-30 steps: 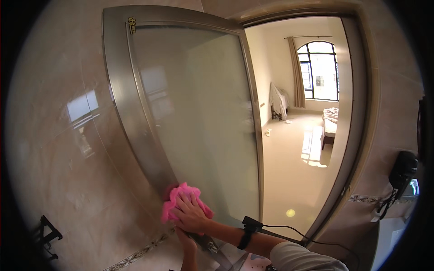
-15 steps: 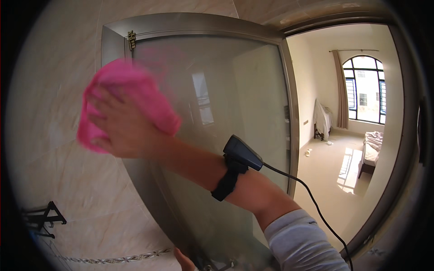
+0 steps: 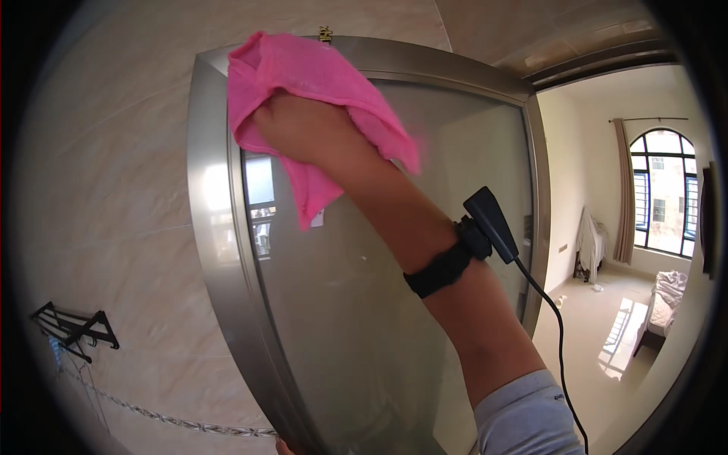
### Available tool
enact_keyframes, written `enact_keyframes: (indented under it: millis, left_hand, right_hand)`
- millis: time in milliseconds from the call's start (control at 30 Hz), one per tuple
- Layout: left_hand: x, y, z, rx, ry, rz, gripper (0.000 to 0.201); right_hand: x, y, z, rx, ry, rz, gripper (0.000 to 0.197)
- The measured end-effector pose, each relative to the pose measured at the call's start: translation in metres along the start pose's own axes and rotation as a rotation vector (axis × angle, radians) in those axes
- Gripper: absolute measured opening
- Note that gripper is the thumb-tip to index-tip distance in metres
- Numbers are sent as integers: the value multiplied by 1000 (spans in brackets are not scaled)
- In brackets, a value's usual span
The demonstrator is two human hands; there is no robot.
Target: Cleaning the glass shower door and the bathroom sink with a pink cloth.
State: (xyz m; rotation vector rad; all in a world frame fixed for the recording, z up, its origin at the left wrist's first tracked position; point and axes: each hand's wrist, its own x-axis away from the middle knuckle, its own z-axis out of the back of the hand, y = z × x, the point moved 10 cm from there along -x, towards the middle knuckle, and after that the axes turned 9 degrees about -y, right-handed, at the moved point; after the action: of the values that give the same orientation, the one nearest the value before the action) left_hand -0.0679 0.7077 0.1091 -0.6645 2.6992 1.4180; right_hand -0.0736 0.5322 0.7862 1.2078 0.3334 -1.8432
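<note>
A pink cloth (image 3: 315, 68) is bunched in my right hand (image 3: 303, 129), high on the left side of a glass door. The fingers are curled into its folds and partly hidden by them. The cloth lies over the upper left corner of the door's grey metal frame (image 3: 216, 189) and the frosted glass (image 3: 364, 303), its loose corners hanging down. Of my left hand (image 3: 283, 447), only a bit of finger shows at the lower edge, beside the door frame; the rest is out of view.
A black wall rack (image 3: 76, 326) juts from the marble-patterned tiled wall (image 3: 129, 227) at left. A small brass-coloured fitting (image 3: 325, 34) sits atop the door. A black device (image 3: 489, 224) with a trailing cable is strapped to my right forearm. Rightward, the doorway opens onto a room with an arched window (image 3: 663, 189).
My right hand has gone up and to the right with the cloth, from the door's left edge to its top left corner. The view has shifted, and less of my left hand shows.
</note>
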Motion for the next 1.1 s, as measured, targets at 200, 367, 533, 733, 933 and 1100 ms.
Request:
enact_keyframes:
  millis: [200, 367, 533, 733, 933, 1100]
  left_hand:
    - [-70, -88, 96, -18, -67, -49, 45]
    - [-99, -157, 193, 100, -403, 25, 34]
    - [-83, 9, 78, -325, -544, -16, 75]
    - [-23, 202, -121, -807, -642, -140, 87]
    - [-37, 194, -142, -1093, -702, -156, 83]
    - [-50, 190, -133, -902, -688, -46, 77]
  right_hand:
    - [16, -6, 18, -99, 199, 166, 53]
    - [13, -25, 16, -56, 169, 208, 53]
    - [21, -4, 15, 3, 216, 275, 53]
    - [18, 6, 1, -113, 85, 273, 54]
    - [12, 27, -14, -48, 153, 297, 56]
    - [6, 34, -30, -57, 131, 292, 57]
